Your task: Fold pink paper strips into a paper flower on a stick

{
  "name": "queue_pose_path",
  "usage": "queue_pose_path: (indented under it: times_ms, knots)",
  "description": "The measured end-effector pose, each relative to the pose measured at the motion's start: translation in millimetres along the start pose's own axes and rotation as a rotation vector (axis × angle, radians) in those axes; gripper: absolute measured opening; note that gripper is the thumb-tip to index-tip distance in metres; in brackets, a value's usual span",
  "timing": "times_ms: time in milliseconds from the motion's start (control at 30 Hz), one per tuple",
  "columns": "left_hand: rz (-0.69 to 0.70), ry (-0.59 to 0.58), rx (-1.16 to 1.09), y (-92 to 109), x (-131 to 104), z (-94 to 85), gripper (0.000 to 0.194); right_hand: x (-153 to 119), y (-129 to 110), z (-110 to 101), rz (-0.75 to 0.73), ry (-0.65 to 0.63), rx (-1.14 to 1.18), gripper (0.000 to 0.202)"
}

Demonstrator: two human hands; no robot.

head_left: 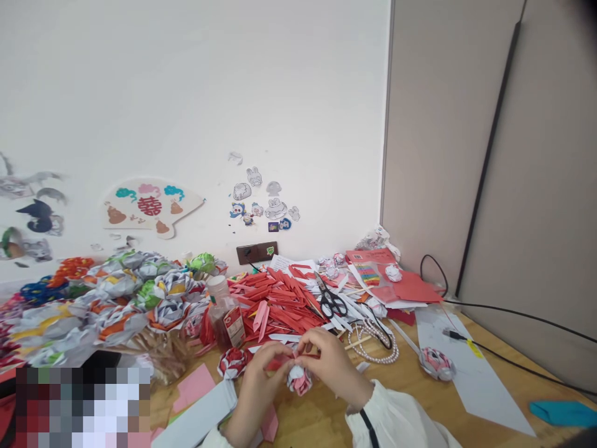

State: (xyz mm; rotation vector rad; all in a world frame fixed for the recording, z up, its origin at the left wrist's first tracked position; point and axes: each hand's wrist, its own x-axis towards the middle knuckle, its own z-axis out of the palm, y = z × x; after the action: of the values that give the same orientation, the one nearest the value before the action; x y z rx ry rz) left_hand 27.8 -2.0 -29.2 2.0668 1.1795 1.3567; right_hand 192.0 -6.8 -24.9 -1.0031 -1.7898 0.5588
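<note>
A small white and pink paper flower point(299, 381) is between my two hands, low over the wooden table. My left hand point(261, 376) is closed on it with thumb and forefinger at its upper edge. My right hand point(329, 358) pinches a red folded paper strip at the flower's top; the fingertips partly hide the join. Just left of my left hand lies a red and white paper flower point(233, 363). Behind both hands is a big heap of red folded paper strips point(280, 298). Black-handled scissors point(333, 303) rest at the heap's right side.
Many finished paper flowers point(170, 311) stand bunched at the left. A clear bottle point(221, 314) is beside the heap. To the right are a pearl string point(396, 351), another paper flower point(437, 364), a white sheet point(489, 392) and a black cable point(522, 367).
</note>
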Motion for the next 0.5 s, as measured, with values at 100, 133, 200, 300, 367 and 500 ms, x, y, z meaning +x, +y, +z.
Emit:
queue_pose_path:
  times_ms: [100,133,200,300,367,500]
  knots:
    - [0.064,-0.037,0.003,1.6,-0.3,-2.8,0.013,0.6,1.6,-1.6,-0.036,-0.026,0.029,0.015]
    - [0.076,-0.051,0.005,1.8,-0.3,-3.4,0.012,0.7,2.2,-1.9,-0.036,-0.036,0.052,0.015]
    - [0.083,-0.081,0.009,2.2,-0.5,-4.0,0.012,0.7,3.2,-2.3,-0.023,-0.070,0.117,0.014]
    - [0.060,-0.103,0.019,4.4,-1.0,-4.3,0.012,0.6,3.8,-3.2,0.001,-0.125,0.217,0.012]
    - [0.044,-0.109,0.032,6.8,-1.3,-4.8,0.011,0.5,4.3,-3.7,0.015,-0.145,0.263,0.011]
    - [0.031,-0.116,0.058,9.5,-1.4,-6.0,0.009,0.1,7.4,-2.6,0.058,-0.153,0.346,0.008]
